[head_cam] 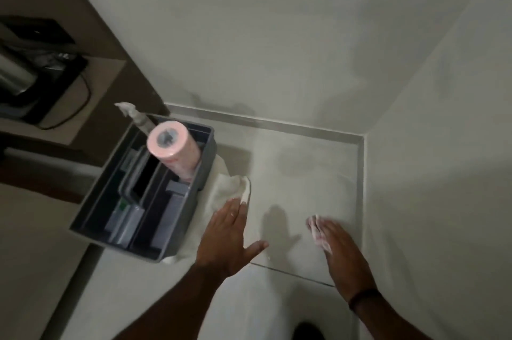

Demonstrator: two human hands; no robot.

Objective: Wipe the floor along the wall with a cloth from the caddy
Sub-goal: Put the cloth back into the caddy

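Two hands are seen in the lower half of the frame above a pale tiled floor (299, 173). One small pinkish cloth (315, 231) is pressed onto the floor at lower right, near the right-hand wall (443, 146), under the fingers of the right hand (345, 256). The grip of this hand is flat, with the fingers held straight and close together, and only the cloth's edge is shown past them. One dark band (363, 298) is worn on that wrist.

The left hand (230, 237) is held at lower centre with its grip spread wide and the thumb stretched out. Its fingertips are laid over the edge of one white cloth (230, 187); whether they touch it cannot be told.

One grey caddy (206, 162) is set on the floor at centre left, touching the white cloth. One pink roll (173, 150) is stood upright in it, and one spray bottle (133, 115) is leaned at its far end.
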